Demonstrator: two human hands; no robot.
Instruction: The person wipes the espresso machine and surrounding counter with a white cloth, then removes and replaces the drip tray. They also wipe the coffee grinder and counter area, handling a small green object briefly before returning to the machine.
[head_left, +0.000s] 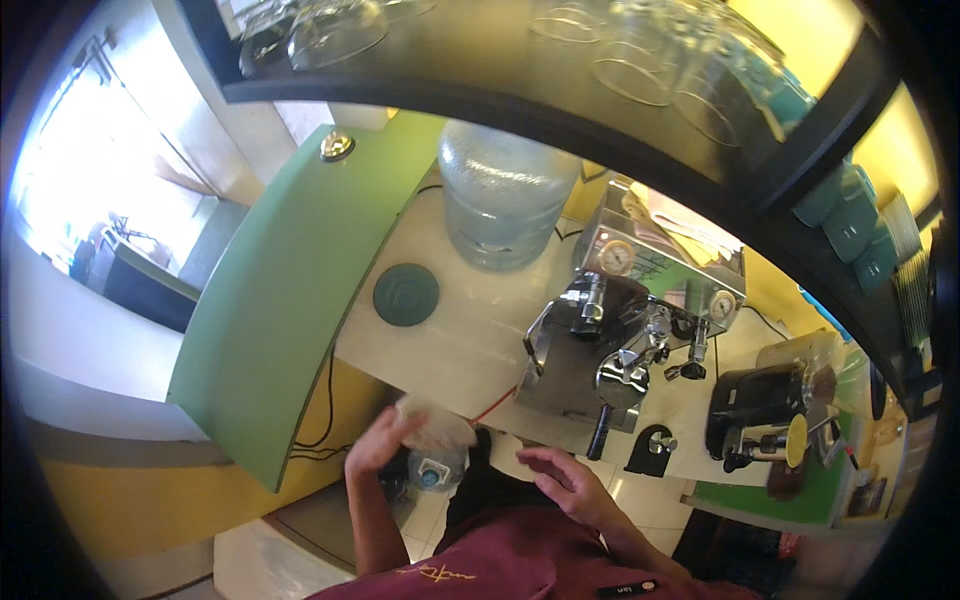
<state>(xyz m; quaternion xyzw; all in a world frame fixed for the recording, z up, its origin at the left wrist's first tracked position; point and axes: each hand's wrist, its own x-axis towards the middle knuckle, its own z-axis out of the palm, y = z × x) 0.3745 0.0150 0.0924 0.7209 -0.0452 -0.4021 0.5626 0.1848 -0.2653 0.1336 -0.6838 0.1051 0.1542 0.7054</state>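
A pale, blurred cloth hangs from my left hand, left of centre and just off the counter's front edge. My right hand is raised before my body, fingers apart, holding nothing. Ahead of the hands stands a chrome espresso machine with two gauges, and a black-handled portafilter is fitted at its group head. A round dark-green mat or lid lies on the white counter. Behind it is a large clear water jug.
A dark shelf holding glasses and teal cups crosses overhead. A green ledge with a brass bell runs along the left. Right are a black tamping stand and a coffee grinder. A plastic bottle stands on the floor below.
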